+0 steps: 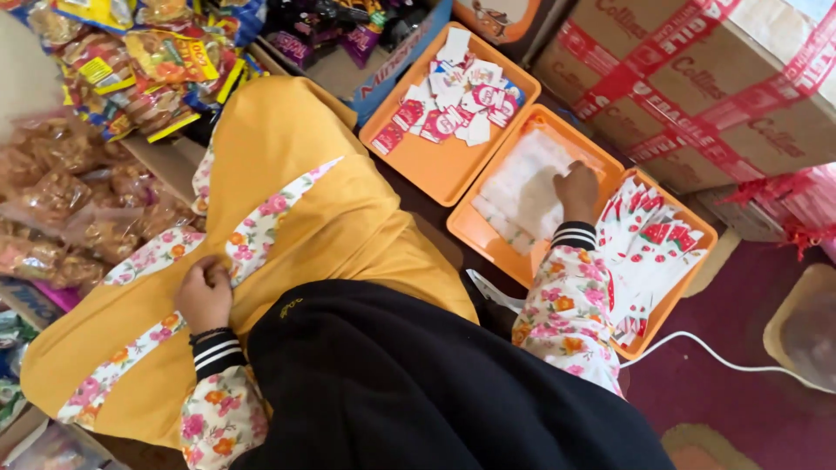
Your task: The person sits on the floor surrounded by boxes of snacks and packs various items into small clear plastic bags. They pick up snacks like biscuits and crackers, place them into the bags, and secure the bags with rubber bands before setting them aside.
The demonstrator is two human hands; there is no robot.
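Your right hand [576,190] is down in the middle orange plastic tray [488,235], resting on the layer of small clear plastic packets [522,187] that fills it. The fingers are curled downward onto the packets, but from above you cannot tell whether they have pinched one or are only pressing on the pile. Those packets lie flat and overlap each other, so it would likely help to slide one free by its edge with thumb and forefinger rather than dig into the stack, which could drag several along.

Your left hand [205,294] sits closed in a loose fist on the mustard-yellow cloth with a floral trim band [287,174] draped over your lap, the fingers together and gripping the flowered strip near its fold. Keeping that hand steady looks sensible, so the cloth does not slip toward the trays.

Just beside the tray you are working in, on its right, a second orange tray [701,235] holds red-and-white printed sachets [649,248] fanned out in rows. Further away, a third orange tray [435,170] carries loose red-and-white paper labels [448,109] in a scattered heap. A taped brown cardboard box [697,83] stands behind them, and bagged snacks [131,61] hang to your left.
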